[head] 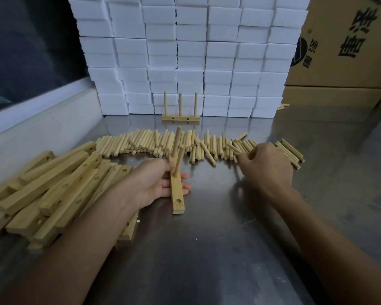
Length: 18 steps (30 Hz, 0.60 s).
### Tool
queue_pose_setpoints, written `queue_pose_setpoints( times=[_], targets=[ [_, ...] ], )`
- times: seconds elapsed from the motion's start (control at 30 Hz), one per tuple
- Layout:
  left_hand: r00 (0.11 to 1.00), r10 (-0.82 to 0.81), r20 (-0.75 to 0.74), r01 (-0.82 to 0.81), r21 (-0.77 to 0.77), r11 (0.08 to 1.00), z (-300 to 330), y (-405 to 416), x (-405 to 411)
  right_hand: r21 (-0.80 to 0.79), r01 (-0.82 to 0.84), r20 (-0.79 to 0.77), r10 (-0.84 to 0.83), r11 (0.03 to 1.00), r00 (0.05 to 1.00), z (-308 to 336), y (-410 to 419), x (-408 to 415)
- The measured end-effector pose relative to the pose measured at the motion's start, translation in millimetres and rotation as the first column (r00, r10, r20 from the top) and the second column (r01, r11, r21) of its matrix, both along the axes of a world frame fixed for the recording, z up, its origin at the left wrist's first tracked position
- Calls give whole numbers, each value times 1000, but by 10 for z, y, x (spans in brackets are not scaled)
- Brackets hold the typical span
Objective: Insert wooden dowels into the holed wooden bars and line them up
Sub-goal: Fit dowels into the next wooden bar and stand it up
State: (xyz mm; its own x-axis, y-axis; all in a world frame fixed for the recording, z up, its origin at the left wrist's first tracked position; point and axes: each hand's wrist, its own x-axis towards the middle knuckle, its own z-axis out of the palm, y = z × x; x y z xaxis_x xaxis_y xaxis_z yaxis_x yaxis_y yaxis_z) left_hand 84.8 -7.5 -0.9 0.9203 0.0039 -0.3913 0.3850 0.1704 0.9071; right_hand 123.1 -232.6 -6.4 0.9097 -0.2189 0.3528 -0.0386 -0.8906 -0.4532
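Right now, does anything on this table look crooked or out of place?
Mostly the loose dowels: tidy at the left, but toward the right hand several lie crossed and askew. The bar pile is jumbled too. The finished bar stands straight.

Steel table (218, 238), loose dowels (145, 142), piled holed bars (53, 190), finished three-dowel bar (180, 118), white blocks (185, 58), cardboard boxes (343, 47)

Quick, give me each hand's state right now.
Left hand: holds a bar with two dowels in it.
Right hand: fingers curled into the dowel pile; whether it grips one cannot be told.
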Motion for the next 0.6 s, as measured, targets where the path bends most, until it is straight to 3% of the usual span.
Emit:
queue_pose_setpoints(
  times=[0.17, 0.3, 0.47, 0.53, 0.6],
  targets=[
    [1000, 4, 10, -4, -1, 1000, -4, -2, -4, 266, -143, 265, 70, 953, 962, 123, -127, -126],
    [1000, 6, 16, -6, -6, 1000, -10, 1, -4, 491, -204, 321, 42, 847, 946, 113, -112, -129],
    [1000, 4, 25, -4, -7, 1000, -19, 7, 2, 796, -370, 336, 159, 479, 928, 68, -30, -142],
    [1000, 4, 27, -4, -8, 1000, -20, 8, 2, 830, -371, 318, 194, 416, 928, 40, 6, -149],
    [1000, 3, 26, -3, -8, 1000, -18, 9, 0, 843, -342, 279, 205, 415, 938, 10, 30, -143]
  ],
)
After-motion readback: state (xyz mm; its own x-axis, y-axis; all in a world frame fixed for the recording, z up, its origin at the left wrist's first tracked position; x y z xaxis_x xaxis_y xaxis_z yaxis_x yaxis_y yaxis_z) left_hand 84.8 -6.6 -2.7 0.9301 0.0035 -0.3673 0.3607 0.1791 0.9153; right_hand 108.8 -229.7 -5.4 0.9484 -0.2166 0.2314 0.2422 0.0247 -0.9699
